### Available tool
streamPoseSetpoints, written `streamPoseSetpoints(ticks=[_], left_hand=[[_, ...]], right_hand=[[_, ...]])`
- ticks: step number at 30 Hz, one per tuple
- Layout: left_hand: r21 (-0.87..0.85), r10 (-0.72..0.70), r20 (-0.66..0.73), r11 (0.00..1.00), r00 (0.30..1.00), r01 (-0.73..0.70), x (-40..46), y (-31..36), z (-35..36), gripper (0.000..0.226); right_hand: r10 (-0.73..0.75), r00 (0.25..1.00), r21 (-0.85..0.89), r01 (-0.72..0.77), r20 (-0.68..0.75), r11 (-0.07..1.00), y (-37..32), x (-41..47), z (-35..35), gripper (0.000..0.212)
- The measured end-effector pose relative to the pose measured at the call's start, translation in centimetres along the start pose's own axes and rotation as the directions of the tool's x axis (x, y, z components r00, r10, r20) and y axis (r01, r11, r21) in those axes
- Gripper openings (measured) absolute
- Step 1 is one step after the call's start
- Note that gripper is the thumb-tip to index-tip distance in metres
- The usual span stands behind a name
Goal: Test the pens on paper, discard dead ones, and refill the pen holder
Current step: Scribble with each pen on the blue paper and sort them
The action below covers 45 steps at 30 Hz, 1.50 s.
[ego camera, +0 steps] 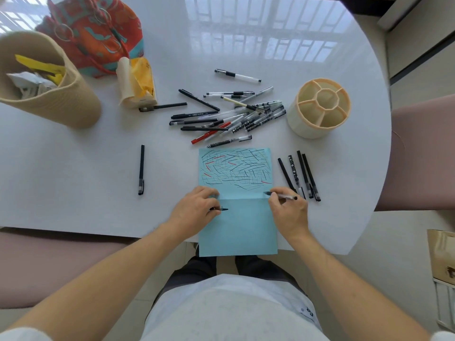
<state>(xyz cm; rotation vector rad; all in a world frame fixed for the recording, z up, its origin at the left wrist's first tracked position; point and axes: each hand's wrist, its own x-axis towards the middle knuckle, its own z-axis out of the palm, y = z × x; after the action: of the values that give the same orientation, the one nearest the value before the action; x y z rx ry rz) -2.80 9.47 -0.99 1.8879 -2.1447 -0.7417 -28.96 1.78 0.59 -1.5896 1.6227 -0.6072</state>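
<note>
Pens, dozens of black, clear and red ones [227,114], lie heaped on the white round tabletop [98,168], and we see the right hand [288,212] pinching a clear-barrelled black pen [280,195], its tip down on the light blue sheet of paper [236,232] right at the fold. Our left hand [194,210] presses the sheet's left edge with fingers curled round a small black pen cap [221,209]. Scribbled black and red lines fill the upper half. Four black pens [299,175] lie in a row just right of the paper; one black pen [141,169] sits alone well to the left. Beyond, the cream divided pen holder [320,108] stands upright, and the tan woven basket [49,94] holds scraps far left.
</note>
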Motion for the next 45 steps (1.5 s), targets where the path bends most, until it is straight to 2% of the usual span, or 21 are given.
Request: streamPoseSetpoints(ticks=[3, 5, 7, 10, 12, 15, 20, 24, 26, 29, 33, 40, 45], left_hand=[[-0.01, -0.017, 0.017, 1.0, 1.0, 0.017, 0.2, 0.1, -0.1, 0.019], [-0.042, -0.032, 0.006, 0.999, 0.999, 0.032, 0.4, 0.2, -0.1, 0.02], [-0.073, -0.059, -0.02, 0.996, 0.998, 0.057, 0.6, 0.5, -0.2, 0.02], [-0.095, -0.076, -0.034, 0.993, 0.997, 0.072, 0.9, 1.1, -0.3, 0.02], [-0.099, -0.07, -0.037, 0.993, 0.997, 0.066, 1.0, 1.3, -0.4, 0.02], [-0.08, -0.054, -0.029, 0.995, 0.998, 0.052, 1.0, 1.0, -0.5, 0.018], [-0.052, -0.058, 0.036, 0.997, 0.998, 0.06, 0.8, 0.5, -0.5, 0.018], [-0.034, -0.056, 0.05, 0.998, 0.997, 0.057, 0.7, 0.6, -0.4, 0.019], [-0.034, -0.061, 0.053, 0.997, 0.997, 0.062, 0.8, 0.6, -0.4, 0.02], [-0.063, -0.067, 0.044, 0.996, 0.997, 0.069, 0.9, 0.7, -0.6, 0.02], [-0.098, -0.079, 0.013, 0.992, 0.997, 0.08, 1.0, 1.3, -0.9, 0.02], [-0.157, -0.041, -0.038, 0.987, 0.998, 0.035, 1.1, 2.4, -1.5, 0.015], [-0.163, -0.012, 0.004, 0.987, 1.0, 0.013, 1.3, 3.4, -2.3, 0.015]], right_hand=[[0.069, 0.998, 0.106, -0.066, -0.017, 0.992, -0.3, 0.1, -0.9, 0.027], [0.087, 0.996, 0.215, -0.084, -0.004, 0.973, -1.0, -0.3, -1.0, 0.023], [0.112, 0.991, 0.323, -0.131, 0.077, 0.937, -1.7, -1.0, -0.6, 0.007], [0.081, 0.981, 0.412, -0.149, 0.178, 0.899, -2.4, -1.9, 0.4, 0.01], [0.061, 0.987, 0.382, -0.115, 0.151, 0.917, -2.7, -1.9, 0.6, 0.006], [0.052, 0.998, 0.23, -0.058, 0.03, 0.972, -1.9, -0.5, -0.1, 0.008], [-0.061, 0.995, -0.033, 0.064, 0.081, 0.997, 0.3, 0.6, -0.8, 0.013], [-0.031, 0.999, -0.106, 0.032, 0.015, 0.994, 1.0, 1.1, -1.6, 0.018], [0.001, 1.0, -0.039, -0.001, 0.011, 0.999, 0.6, 0.8, -1.6, 0.016], [0.094, 0.995, 0.201, -0.1, 0.039, 0.974, -1.0, 0.0, -1.2, 0.007], [0.088, 0.98, 0.442, -0.16, 0.18, 0.883, -3.3, -1.5, -0.2, 0.006], [0.082, 0.954, 0.469, -0.216, 0.289, 0.856, -4.6, -2.2, 0.9, 0.01], [0.1, 0.921, 0.455, -0.278, 0.377, 0.846, -4.8, -2.3, 1.3, 0.006]])
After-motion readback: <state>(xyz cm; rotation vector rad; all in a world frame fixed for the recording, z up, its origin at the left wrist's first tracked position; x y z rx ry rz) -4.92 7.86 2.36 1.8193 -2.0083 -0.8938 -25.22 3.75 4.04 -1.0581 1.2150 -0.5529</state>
